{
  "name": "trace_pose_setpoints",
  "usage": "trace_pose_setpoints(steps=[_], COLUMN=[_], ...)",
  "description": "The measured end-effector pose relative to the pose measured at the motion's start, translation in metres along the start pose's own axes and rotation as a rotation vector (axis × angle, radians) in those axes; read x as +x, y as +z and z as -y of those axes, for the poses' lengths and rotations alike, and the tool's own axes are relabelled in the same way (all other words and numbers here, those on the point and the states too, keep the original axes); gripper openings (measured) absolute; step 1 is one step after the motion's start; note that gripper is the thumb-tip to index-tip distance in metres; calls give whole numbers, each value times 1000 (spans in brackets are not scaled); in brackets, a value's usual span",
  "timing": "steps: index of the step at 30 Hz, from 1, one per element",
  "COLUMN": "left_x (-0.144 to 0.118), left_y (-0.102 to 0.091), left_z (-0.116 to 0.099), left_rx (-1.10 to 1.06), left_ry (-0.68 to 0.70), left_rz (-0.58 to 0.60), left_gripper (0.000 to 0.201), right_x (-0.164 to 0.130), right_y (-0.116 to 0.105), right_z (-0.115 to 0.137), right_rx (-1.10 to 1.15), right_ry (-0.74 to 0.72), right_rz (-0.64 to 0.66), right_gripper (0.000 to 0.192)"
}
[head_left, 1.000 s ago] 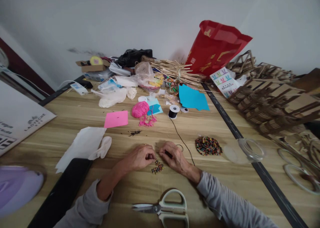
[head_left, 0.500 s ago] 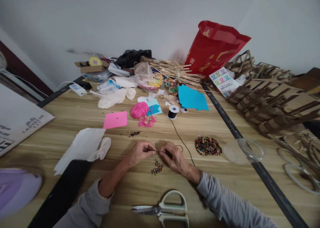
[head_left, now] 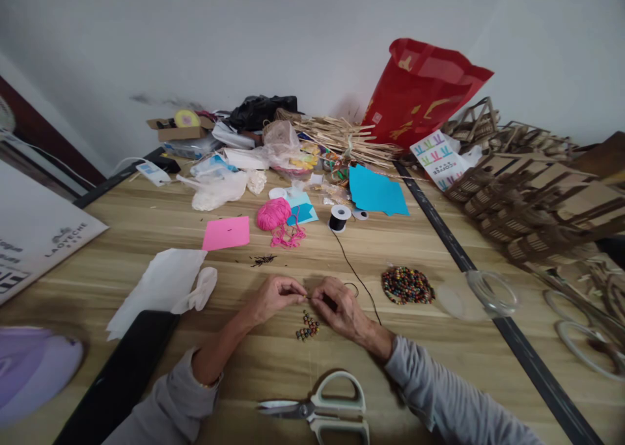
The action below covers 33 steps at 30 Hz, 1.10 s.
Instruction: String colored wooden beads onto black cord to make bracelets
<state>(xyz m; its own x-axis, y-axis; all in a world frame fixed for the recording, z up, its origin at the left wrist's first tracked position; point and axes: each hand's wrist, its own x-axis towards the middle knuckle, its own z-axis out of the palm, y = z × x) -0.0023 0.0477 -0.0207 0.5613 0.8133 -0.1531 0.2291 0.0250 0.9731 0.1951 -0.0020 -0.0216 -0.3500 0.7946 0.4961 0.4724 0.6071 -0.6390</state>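
Observation:
My left hand (head_left: 276, 296) and my right hand (head_left: 339, 308) meet at the fingertips just above the wooden table (head_left: 439, 249). Both pinch a thin black cord (head_left: 354, 272) that runs back to a small black spool (head_left: 338, 217). Just below my fingers a short strand of coloured beads (head_left: 307, 326) lies on the table. A pile of loose coloured beads (head_left: 407, 285) sits to the right of my right hand. Whether a bead is between my fingertips is too small to tell.
Scissors (head_left: 326, 407) lie near the front edge. A clear plastic lid (head_left: 491, 293) rests right of the bead pile. Pink yarn (head_left: 274, 214), pink paper (head_left: 226, 232), blue paper (head_left: 375, 193), white tissue (head_left: 166, 283), a red bag (head_left: 420, 93) and wooden pieces (head_left: 527, 204) crowd the back and right.
My left hand lifted from the bead strand and came up to meet the right fingertips on the cord. The right hand barely moved.

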Motion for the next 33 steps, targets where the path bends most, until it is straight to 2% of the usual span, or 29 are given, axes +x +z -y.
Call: trace_pose_setpoints(steps=[10,33], left_x=[0,0], left_y=[2,2], left_z=[1,-1], left_rx=[-20,-51], left_ry=[4,-5], left_rz=[-1,14], left_gripper=[16,18], right_x=[0,1], right_y=[0,0], right_z=[0,0], right_rx=[8,17], right_ry=[-1,7], right_rz=[17,17], right_gripper=[19,19])
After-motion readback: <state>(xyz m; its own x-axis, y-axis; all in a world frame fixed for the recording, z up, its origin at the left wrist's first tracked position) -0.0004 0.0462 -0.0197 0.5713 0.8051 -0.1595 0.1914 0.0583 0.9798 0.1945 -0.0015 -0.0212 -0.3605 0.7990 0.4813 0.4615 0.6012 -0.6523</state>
